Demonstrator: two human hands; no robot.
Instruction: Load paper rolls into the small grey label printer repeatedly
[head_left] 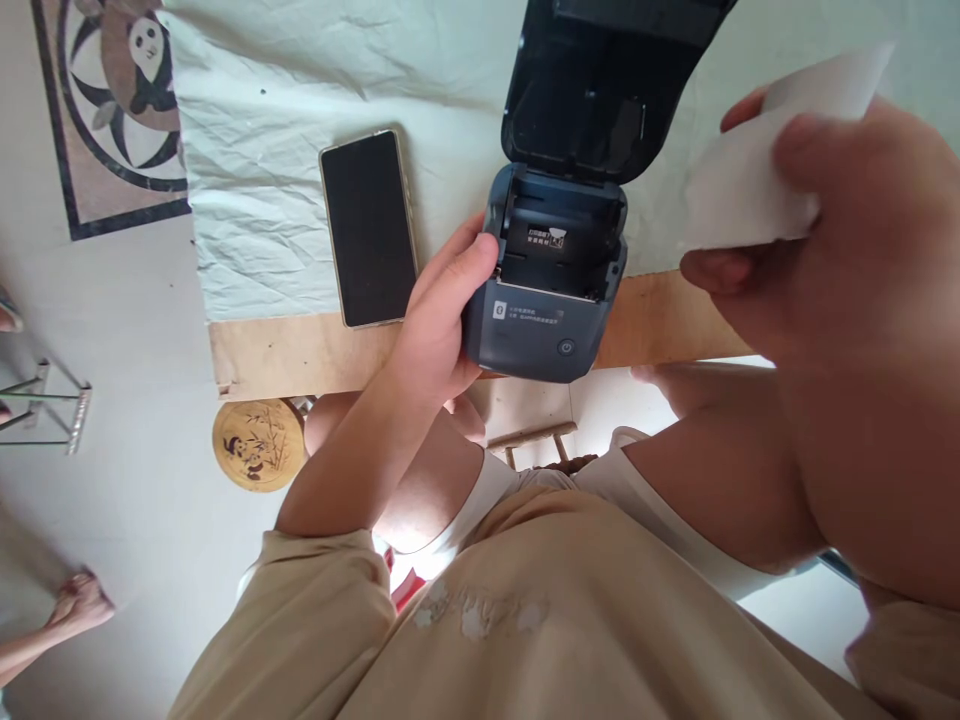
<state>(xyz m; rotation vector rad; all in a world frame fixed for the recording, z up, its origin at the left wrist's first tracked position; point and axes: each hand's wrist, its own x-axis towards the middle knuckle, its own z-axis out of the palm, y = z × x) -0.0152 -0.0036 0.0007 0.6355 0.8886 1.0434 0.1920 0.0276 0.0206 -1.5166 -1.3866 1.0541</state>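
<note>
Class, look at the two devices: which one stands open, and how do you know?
The boxy dark-blue device in the left hand: its black lid is raised, exposing the compartment inside. The other, a phone, lies on the cloth.

Apparently a home: panda-decorated stool (259, 446)

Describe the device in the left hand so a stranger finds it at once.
Look at the cloth-covered table, at its wooden near edge. There the left hand holds a dark device. Unlike the phone to its left, it has a raised lid, an open compartment and a power button.
</note>
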